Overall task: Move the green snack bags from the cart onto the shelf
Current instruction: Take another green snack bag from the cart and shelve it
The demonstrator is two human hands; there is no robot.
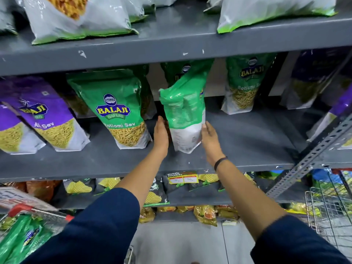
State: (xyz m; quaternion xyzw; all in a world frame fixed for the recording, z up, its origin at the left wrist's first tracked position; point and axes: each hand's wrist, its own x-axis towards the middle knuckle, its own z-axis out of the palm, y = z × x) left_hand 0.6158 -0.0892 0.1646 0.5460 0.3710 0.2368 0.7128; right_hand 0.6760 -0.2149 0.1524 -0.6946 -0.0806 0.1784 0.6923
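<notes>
A green snack bag [183, 113] stands on the grey middle shelf [247, 141], its back side facing me, leaning slightly. My right hand [209, 138] touches its lower right edge with the fingers around it. My left hand [161, 134] is flat beside its left side, fingers straight, holding nothing. More green bags stand on the same shelf: one to the left [120, 109], one behind [181, 73] and one to the right [243, 86]. In the cart [38, 212] at the bottom left lies another green bag [22, 239].
Purple snack bags [43, 115] fill the shelf's left end and more stand at the right [314, 73]. White-and-green bags [80, 18] sit on the shelf above. Black chip bags [152, 193] line the shelf below. A wire basket [327, 206] and a perforated metal upright [312, 157] are at the right.
</notes>
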